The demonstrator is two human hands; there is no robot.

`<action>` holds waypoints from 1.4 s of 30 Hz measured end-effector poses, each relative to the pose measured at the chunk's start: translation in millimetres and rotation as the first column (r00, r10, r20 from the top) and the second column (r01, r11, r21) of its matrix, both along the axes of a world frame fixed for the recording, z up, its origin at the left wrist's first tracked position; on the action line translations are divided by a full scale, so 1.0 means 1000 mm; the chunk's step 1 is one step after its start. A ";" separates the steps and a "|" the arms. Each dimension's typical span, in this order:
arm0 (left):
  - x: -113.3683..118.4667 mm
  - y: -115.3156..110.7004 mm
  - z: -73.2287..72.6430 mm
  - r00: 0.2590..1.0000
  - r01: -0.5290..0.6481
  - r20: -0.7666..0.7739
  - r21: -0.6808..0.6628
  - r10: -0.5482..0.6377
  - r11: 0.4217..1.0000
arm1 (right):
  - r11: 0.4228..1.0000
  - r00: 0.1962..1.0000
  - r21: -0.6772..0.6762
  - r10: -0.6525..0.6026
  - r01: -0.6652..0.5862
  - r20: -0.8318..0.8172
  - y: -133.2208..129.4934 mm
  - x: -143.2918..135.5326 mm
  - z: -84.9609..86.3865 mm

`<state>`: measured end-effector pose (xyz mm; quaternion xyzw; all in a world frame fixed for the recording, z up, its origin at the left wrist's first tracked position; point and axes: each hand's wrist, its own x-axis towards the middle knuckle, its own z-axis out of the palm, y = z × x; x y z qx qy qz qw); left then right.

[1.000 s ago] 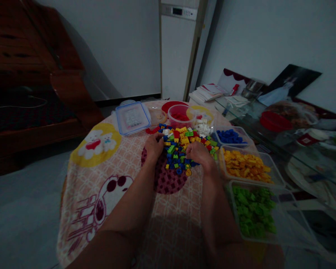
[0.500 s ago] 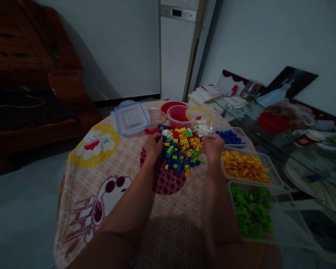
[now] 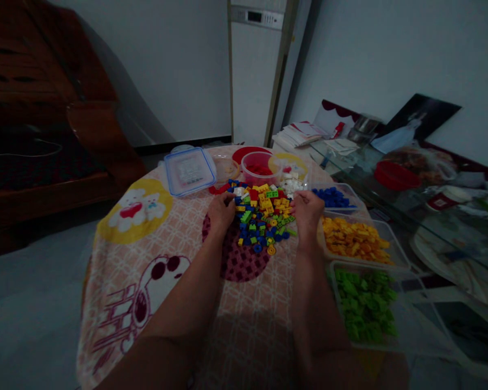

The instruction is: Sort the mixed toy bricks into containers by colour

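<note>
A heap of mixed toy bricks, red, yellow, green, blue and white, lies on the patterned tablecloth. At the heap's left edge is my left hand, its fingers curled together; what they hold, if anything, is too small to name. My right hand is at the right edge with thumb and fingers pinched, and their contents cannot be made out. Behind the heap stands a round tub with red bricks. Boxes of blue bricks, yellow bricks and green bricks line the right side.
White bricks lie behind my right hand. A blue-rimmed lid rests at the back left, near a red lid. To the right, a glass table holds papers, a red bowl and a cup. A wooden bench stands at left.
The view has shifted very slightly. Both hands stay at the sides of the heap in nearly the same poses.
</note>
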<state>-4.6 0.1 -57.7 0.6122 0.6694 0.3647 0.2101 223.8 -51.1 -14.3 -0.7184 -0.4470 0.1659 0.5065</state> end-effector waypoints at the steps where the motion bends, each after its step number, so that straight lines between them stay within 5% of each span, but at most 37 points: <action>1: 0.000 0.000 0.001 1.000 0.003 -0.001 -0.003 -0.003 1.000 | 0.995 0.995 -0.033 0.092 -0.090 0.050 0.000 -0.007 0.001; 6: 0.000 -0.001 0.001 1.000 0.002 0.011 -0.011 -0.001 1.000 | 0.884 0.844 -0.277 0.452 -0.378 0.290 -0.004 -0.039 0.009; 10: 0.000 -0.001 0.001 1.000 0.001 0.017 0.007 -0.001 1.000 | 0.819 0.714 -0.460 0.545 -0.342 0.440 -0.005 -0.053 0.008; 16: -0.001 0.001 -0.002 1.000 0.004 0.017 0.014 -0.005 1.000 | 0.787 0.600 -0.562 0.585 -0.255 0.546 -0.005 -0.061 0.004; 21: -0.001 0.000 -0.002 1.000 0.006 0.013 0.017 -0.006 1.000 | 0.785 0.610 -0.554 0.590 -0.278 0.529 -0.004 -0.060 0.007; 25: 0.000 0.000 0.000 1.000 0.004 0.012 0.004 -0.004 1.000 | 0.796 0.717 -0.461 0.578 -0.392 0.389 -0.004 -0.051 0.006; 30: 0.000 0.000 -0.002 1.000 -0.001 0.014 0.010 0.001 1.000 | 0.884 0.914 -0.266 0.404 -0.384 0.024 -0.003 -0.035 0.004; 35: 0.000 0.000 -0.002 1.000 -0.011 0.027 0.010 0.011 1.000 | 0.995 0.980 -0.078 0.051 -0.068 -0.194 0.001 -0.013 0.001; 42: 0.000 -0.001 0.000 1.000 -0.001 0.014 0.009 0.001 1.000 | 0.932 0.911 0.111 -0.306 0.346 -0.276 0.000 0.022 -0.002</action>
